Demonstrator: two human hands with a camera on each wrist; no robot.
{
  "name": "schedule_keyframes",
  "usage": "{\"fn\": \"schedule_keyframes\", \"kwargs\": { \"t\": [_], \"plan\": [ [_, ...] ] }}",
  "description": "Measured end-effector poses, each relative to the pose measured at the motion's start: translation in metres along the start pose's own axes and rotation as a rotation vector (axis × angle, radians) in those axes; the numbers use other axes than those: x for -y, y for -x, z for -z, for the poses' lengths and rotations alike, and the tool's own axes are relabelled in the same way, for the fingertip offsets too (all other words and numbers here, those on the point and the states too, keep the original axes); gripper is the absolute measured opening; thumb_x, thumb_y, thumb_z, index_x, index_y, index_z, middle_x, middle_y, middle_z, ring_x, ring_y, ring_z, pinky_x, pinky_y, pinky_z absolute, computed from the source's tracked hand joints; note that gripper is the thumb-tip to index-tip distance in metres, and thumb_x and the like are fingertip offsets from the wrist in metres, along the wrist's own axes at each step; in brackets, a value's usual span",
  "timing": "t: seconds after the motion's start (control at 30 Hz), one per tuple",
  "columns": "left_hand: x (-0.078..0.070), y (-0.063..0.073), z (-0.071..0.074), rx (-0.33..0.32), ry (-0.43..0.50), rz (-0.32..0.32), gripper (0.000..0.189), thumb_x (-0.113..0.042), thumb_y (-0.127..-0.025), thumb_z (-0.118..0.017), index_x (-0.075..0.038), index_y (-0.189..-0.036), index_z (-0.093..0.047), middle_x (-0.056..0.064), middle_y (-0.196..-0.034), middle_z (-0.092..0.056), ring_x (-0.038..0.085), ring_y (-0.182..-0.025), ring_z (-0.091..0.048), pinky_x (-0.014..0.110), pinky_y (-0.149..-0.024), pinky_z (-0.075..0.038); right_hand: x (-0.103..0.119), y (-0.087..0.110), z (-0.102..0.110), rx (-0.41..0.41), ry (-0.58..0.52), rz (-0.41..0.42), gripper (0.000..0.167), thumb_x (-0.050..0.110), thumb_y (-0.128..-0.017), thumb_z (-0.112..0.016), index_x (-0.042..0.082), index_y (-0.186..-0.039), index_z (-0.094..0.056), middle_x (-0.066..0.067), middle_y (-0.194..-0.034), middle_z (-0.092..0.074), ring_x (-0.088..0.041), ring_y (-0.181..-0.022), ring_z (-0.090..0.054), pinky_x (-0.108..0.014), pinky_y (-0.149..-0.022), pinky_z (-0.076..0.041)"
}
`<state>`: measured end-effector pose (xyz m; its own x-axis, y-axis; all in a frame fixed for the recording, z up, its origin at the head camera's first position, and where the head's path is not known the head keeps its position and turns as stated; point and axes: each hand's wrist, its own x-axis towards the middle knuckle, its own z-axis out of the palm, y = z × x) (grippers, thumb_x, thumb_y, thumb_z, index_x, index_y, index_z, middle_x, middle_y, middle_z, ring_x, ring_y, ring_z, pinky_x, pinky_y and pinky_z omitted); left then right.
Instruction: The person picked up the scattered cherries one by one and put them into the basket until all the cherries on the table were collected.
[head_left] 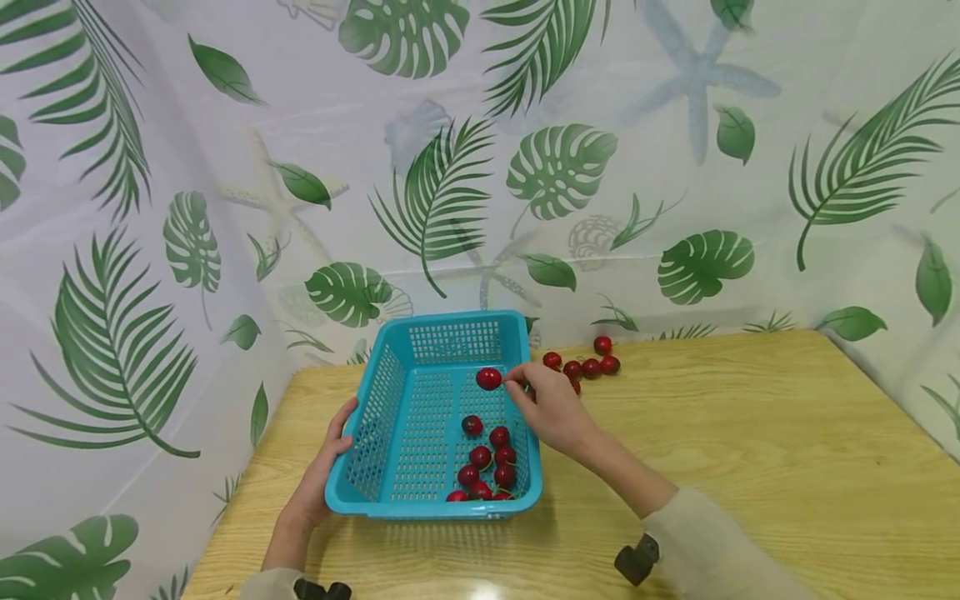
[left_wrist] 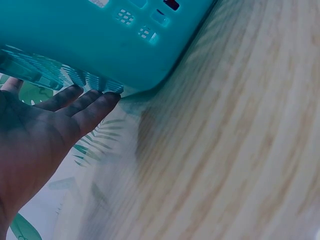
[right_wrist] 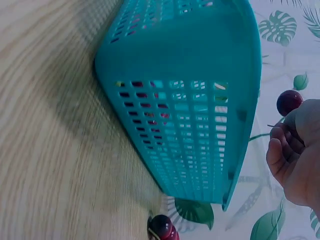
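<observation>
A blue plastic basket (head_left: 536,467) with slotted walls stands on the table. My right hand (head_left: 555,408) is over its right rim and pinches a dark red cherry (head_left: 489,379) by the stem, the fruit hanging above the basket floor. In the right wrist view that cherry (right_wrist: 289,102) shows just beyond the fingertips. My left hand (head_left: 322,475) rests against the outside of the basket's left wall, its fingers (left_wrist: 95,112) fairly straight in the left wrist view. Several cherries (head_left: 480,457) lie inside, mostly toward the near right corner.
Right of the basket's far end, several more cherries (head_left: 592,368) lie on the wooden table (head_left: 720,442), some partly hidden by my right hand. A leaf-patterned sheet (head_left: 465,92) rises behind the table and along its left side.
</observation>
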<state>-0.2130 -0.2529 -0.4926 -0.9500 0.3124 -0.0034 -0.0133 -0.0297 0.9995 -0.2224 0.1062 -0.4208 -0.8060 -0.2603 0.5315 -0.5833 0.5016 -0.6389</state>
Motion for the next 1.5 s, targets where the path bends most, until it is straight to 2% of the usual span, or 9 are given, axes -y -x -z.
{"fn": "schedule_keyframes", "kwargs": {
  "t": [0.3, 0.47, 0.63, 0.83, 1.07, 1.2, 1.5],
  "plan": [
    [0.004, 0.003, 0.000, 0.000, 0.001, 0.013, 0.058, -0.029, -0.106, -0.024, -0.030, -0.160, -0.001, 0.015, -0.164, 0.002, 0.052, -0.140, -0.018, 0.047, -0.093, -0.044, 0.013, 0.001, -0.018, 0.115, -0.035, -0.039, 0.008, 0.008, -0.100, -0.055, 0.005, -0.099, -0.062, 0.001, -0.078, -0.057, -0.011, -0.067, -0.049, -0.024, -0.062, -0.046],
    [0.005, 0.003, 0.001, 0.001, -0.003, 0.013, 0.058, -0.029, -0.106, -0.024, -0.030, -0.160, -0.001, 0.016, -0.164, 0.002, 0.051, -0.141, -0.017, 0.047, -0.093, -0.043, 0.019, 0.001, -0.025, 0.195, -0.040, -0.053, 0.010, 0.008, -0.101, -0.053, 0.004, -0.102, -0.061, 0.000, -0.079, -0.060, -0.010, -0.065, -0.050, -0.024, -0.061, -0.047],
    [0.006, 0.004, 0.002, 0.001, -0.002, 0.012, 0.059, -0.030, -0.106, -0.025, -0.030, -0.160, -0.001, 0.015, -0.164, 0.002, 0.052, -0.140, -0.017, 0.047, -0.093, -0.044, 0.020, 0.000, -0.035, 0.276, -0.038, -0.092, 0.011, 0.006, -0.102, -0.050, 0.001, -0.102, -0.060, -0.002, -0.077, -0.060, -0.009, -0.058, -0.045, -0.023, -0.055, -0.043],
    [0.005, 0.002, 0.001, -0.002, -0.014, 0.008, 0.059, -0.029, -0.106, -0.025, -0.030, -0.160, -0.002, 0.015, -0.164, 0.001, 0.052, -0.141, -0.017, 0.047, -0.093, -0.044, 0.019, 0.001, -0.047, 0.368, 0.034, -0.132, 0.009, 0.004, -0.100, -0.052, 0.001, -0.099, -0.061, -0.009, -0.083, -0.065, -0.010, -0.062, -0.049, -0.024, -0.056, -0.044],
    [0.002, 0.002, 0.000, 0.003, -0.011, 0.004, 0.058, -0.029, -0.106, -0.024, -0.030, -0.160, -0.001, 0.015, -0.164, 0.001, 0.051, -0.141, -0.017, 0.048, -0.094, -0.043, 0.024, -0.002, -0.052, 0.442, 0.136, -0.119, 0.011, 0.001, -0.095, -0.054, 0.001, -0.091, -0.064, -0.002, -0.073, -0.059, -0.010, -0.060, -0.049, -0.025, -0.056, -0.044],
    [0.001, 0.002, 0.000, 0.006, -0.008, -0.003, 0.058, -0.028, -0.106, -0.024, -0.030, -0.160, -0.002, 0.015, -0.164, 0.001, 0.052, -0.141, -0.017, 0.048, -0.093, -0.044, 0.028, -0.004, -0.055, 0.483, 0.164, -0.103, 0.013, 0.001, -0.094, -0.054, 0.003, -0.087, -0.065, 0.000, -0.073, -0.058, -0.010, -0.062, -0.049, -0.025, -0.056, -0.044],
    [0.000, 0.002, 0.000, 0.003, -0.023, -0.010, 0.058, -0.028, -0.106, -0.024, -0.029, -0.160, -0.002, 0.015, -0.164, 0.002, 0.050, -0.142, -0.015, 0.049, -0.095, -0.042, 0.028, -0.003, -0.068, 0.536, 0.214, -0.093, 0.012, 0.008, -0.096, -0.056, 0.008, -0.092, -0.068, 0.002, -0.078, -0.064, -0.007, -0.065, -0.052, -0.024, -0.059, -0.047]
  ]
}}
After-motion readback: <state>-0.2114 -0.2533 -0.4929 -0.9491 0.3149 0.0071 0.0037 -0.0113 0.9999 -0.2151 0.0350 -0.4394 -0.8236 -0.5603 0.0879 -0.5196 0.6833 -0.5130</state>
